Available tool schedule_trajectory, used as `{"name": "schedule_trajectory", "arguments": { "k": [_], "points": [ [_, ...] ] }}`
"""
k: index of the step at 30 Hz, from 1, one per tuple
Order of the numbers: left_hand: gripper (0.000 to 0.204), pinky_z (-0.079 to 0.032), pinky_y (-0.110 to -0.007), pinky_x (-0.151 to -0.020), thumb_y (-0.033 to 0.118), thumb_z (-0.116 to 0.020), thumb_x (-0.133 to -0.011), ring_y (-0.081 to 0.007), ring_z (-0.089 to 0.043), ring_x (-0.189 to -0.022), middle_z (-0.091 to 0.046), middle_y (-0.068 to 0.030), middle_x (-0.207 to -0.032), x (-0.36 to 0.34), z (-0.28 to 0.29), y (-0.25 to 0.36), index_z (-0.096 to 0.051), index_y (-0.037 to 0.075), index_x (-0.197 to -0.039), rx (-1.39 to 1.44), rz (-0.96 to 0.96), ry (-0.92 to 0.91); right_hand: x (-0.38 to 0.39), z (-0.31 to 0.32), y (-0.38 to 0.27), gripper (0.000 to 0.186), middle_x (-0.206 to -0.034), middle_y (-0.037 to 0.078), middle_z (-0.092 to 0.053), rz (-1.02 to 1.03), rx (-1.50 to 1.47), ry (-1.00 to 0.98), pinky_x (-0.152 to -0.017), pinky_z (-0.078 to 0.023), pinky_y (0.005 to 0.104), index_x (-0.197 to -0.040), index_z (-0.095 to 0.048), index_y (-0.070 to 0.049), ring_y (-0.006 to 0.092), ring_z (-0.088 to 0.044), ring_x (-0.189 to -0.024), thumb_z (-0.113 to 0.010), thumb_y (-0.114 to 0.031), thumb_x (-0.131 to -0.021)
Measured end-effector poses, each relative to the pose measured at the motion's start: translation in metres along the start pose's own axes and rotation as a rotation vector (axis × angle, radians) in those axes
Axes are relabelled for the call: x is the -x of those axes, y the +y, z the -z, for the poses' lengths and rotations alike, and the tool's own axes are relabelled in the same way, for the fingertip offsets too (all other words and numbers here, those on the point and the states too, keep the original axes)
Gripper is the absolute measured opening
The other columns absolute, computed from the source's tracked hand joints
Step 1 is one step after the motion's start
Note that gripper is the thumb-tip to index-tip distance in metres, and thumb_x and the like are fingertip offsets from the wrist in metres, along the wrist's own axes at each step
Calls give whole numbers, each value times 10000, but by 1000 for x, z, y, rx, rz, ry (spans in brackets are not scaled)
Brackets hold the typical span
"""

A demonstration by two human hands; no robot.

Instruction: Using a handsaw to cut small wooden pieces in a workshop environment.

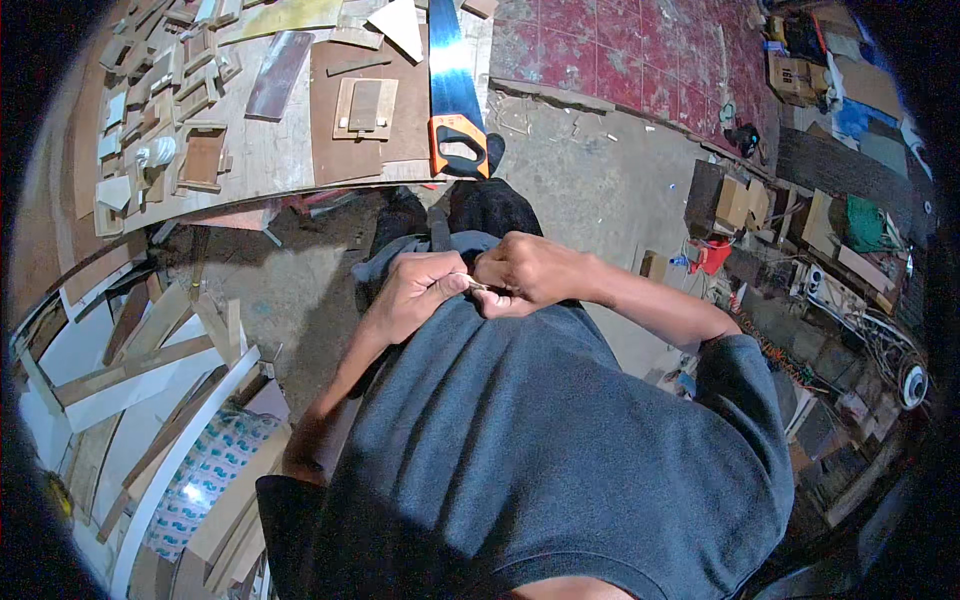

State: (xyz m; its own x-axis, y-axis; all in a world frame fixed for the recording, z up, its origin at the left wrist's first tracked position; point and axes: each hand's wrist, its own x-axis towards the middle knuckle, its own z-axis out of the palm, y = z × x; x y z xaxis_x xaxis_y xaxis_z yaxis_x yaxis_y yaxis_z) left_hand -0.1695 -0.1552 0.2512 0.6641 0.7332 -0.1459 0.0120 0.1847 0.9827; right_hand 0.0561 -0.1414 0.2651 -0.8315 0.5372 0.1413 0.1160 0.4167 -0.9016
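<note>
From where I stand, the small pale piece (463, 281) is held up at the belly, on the worker's side of the saw (455, 95). The left hand (422, 292) pinches it between thumb and forefinger; the right hand (528, 275), fingers curled, seems to grip its other end, though the knuckles hide much of that. I'd call this step close fingertip work, and the next move asks for a steady pinch and small turns of the wrist.

The hands have air around them, with only the shirt (560, 420) close behind. The saw lies along the bench (290, 160), its handle right at the near edge, so an elbow swung forward might knock it. Left of the saw, small frames (205, 157) crowd the top. Right of it, there's open floor (590, 180) as far as the boxes (740, 203). Left and nearer than the saw, offcuts (140, 370) hem that side.
</note>
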Motion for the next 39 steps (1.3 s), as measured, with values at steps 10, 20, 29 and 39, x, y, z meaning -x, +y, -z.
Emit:
{"name": "schedule_trajectory", "arguments": {
  "k": [10, 20, 29, 39],
  "points": [
    [316, -423, -322, -600, 241, -566, -978, -168, -525, -627, -536, -123, -691, 0, -4, -1, -547, -39, -833, -9, 17, 8, 3, 6, -5, 287, -599, 153, -460, -98, 36, -67, -469, -380, 425, -655, -463, 6, 325, -473, -474, -602, -149, -853],
    [220, -440, -454, -651, 160, -523, -955, -428, -572, -727, -568, -223, -751, -16, 7, 15, -524, -32, -848, -392, 79, 91, -29, 20, -9, 171, -800, 220, -611, -473, -39, -44, -669, -477, 429, -889, -588, 47, 376, -607, -742, -646, -102, -831],
    [161, -448, -523, -740, 118, -515, -923, -459, -585, -857, -586, -270, -840, -31, 23, -1, -499, -41, -903, -626, 63, -9, -35, 16, 13, 138, -890, 261, -643, -583, 229, -105, -765, -501, 470, -895, -598, 57, 441, -621, -887, -616, -48, -807],
    [170, -487, -519, -727, 155, -520, -917, -430, -617, -837, -621, -246, -860, -35, 29, -11, -540, -13, -907, -815, 99, -13, -39, 6, 25, 133, -833, 245, -654, -574, 361, -108, -723, -511, 491, -865, -607, 26, 438, -635, -825, -613, -86, -793]
  ]
}}
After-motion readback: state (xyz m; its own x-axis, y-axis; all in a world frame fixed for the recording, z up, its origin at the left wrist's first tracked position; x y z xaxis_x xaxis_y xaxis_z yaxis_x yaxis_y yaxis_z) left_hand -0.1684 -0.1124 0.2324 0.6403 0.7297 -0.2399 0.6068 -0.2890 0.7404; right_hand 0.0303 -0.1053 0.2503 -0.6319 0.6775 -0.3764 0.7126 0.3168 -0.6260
